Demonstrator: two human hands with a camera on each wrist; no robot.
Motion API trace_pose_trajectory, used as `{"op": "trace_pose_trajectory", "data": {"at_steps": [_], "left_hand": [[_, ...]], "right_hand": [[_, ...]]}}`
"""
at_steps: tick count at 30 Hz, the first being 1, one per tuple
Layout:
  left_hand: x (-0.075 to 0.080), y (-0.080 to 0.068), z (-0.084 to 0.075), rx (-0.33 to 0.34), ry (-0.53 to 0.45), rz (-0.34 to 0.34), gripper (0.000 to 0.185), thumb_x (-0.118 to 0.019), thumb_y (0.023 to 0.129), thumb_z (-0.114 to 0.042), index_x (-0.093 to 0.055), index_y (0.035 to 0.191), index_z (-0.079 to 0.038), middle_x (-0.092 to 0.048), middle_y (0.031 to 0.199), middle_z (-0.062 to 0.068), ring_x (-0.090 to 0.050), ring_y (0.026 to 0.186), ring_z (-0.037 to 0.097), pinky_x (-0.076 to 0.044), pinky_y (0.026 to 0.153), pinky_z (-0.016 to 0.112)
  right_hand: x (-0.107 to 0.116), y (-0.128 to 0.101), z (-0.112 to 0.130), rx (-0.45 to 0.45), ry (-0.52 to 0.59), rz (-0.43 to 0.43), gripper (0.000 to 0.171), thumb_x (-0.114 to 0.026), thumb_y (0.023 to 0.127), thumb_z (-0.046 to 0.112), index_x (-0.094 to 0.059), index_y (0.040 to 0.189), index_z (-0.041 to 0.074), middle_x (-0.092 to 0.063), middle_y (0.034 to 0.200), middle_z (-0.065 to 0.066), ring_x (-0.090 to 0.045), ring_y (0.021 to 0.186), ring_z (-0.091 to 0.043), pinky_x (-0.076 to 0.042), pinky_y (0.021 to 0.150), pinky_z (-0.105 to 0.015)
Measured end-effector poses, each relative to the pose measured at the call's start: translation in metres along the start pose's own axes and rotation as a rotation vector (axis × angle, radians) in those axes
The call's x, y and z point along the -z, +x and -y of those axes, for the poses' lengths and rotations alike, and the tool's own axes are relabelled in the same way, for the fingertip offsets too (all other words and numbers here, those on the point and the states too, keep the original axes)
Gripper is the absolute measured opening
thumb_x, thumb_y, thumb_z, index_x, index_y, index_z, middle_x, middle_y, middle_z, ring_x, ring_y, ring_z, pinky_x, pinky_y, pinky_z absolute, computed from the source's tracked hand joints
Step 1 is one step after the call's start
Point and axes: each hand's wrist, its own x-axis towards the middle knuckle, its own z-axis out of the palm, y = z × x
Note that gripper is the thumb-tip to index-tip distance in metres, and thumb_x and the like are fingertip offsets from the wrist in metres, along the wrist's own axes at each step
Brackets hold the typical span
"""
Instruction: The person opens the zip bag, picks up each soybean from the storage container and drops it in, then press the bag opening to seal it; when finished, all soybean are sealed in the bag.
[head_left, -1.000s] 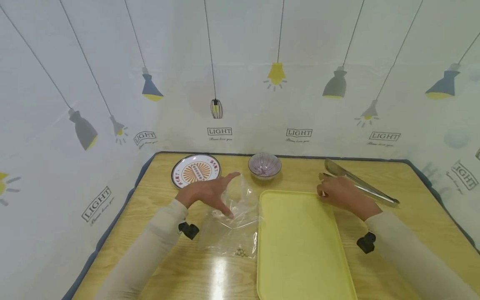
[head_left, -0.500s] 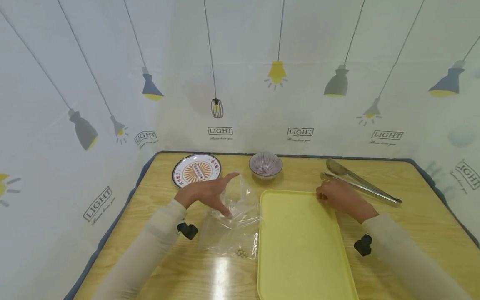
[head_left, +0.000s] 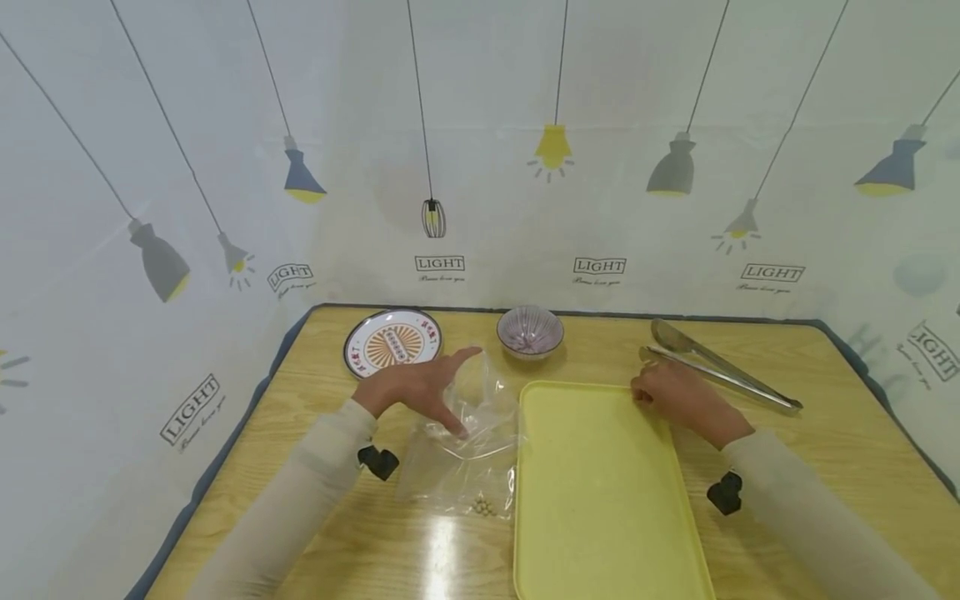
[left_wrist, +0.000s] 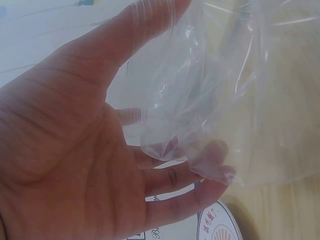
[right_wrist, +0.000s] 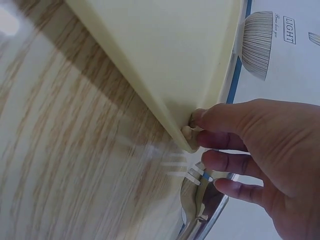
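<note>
My left hand (head_left: 423, 387) is spread with its thumb apart from the fingers, propping a clear plastic bag (head_left: 457, 479). In the left wrist view, fingertips and thumb lie behind or inside the film. Several small pale round beans (head_left: 482, 506) lie at the bag's near end. At the far right corner of the yellow tray (head_left: 600, 500), my right hand (head_left: 686, 402) has its thumb and index finger brought together. There, a small pale bean (right_wrist: 186, 132) shows by the thumb tip in the right wrist view; the fingertips appear to pinch it, partly hiding it.
A patterned plate (head_left: 393, 340) stands behind the left hand, and a purple-striped bowl (head_left: 529, 332) stands beyond the tray. Metal tongs (head_left: 670, 335) lie just past the right hand. A printed wall covering (head_left: 517, 225) closes off the table's back edge.
The right hand has shifted slightly nearer at the tray's corner, its fingers drawn closer together. The left hand and the bag stay where they were.
</note>
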Motion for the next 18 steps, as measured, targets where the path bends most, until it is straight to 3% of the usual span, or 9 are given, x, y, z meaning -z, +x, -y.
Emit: {"op": "trace_pose_trajectory", "data": {"at_steps": [8, 15, 18], "left_hand": [[0.000, 0.002, 0.005, 0.014, 0.023, -0.003, 0.129, -0.089, 0.074, -0.043, 0.000, 0.163, -0.014, -0.015, 0.167, 0.024, -0.027, 0.152, 0.039, -0.025, 0.125, 0.050], [0.000, 0.003, 0.005, 0.006, 0.019, 0.007, 0.130, -0.089, 0.074, -0.044, 0.000, 0.163, -0.013, -0.013, 0.168, 0.024, -0.023, 0.154, 0.038, -0.024, 0.126, 0.049], [0.001, 0.001, 0.003, 0.011, 0.018, 0.015, 0.130, -0.089, 0.074, -0.044, 0.001, 0.163, -0.013, -0.013, 0.168, 0.024, -0.022, 0.154, 0.037, -0.024, 0.126, 0.049]], "right_hand": [[0.006, 0.004, 0.002, -0.009, 0.003, 0.003, 0.037, -0.072, 0.082, -0.004, -0.050, 0.062, 0.018, -0.043, 0.062, 0.007, -0.031, 0.059, -0.007, -0.029, 0.055, -0.024], [0.016, 0.010, 0.005, 0.012, -0.046, -0.011, 0.019, -0.081, 0.080, 0.005, -0.066, 0.074, 0.014, -0.059, 0.071, 0.001, -0.048, 0.057, -0.007, -0.043, 0.049, -0.027], [0.023, 0.015, 0.005, 0.031, -0.077, -0.020, 0.017, -0.083, 0.079, 0.006, -0.069, 0.077, 0.015, -0.062, 0.072, 0.000, -0.054, 0.060, -0.009, -0.050, 0.055, -0.031]]}}
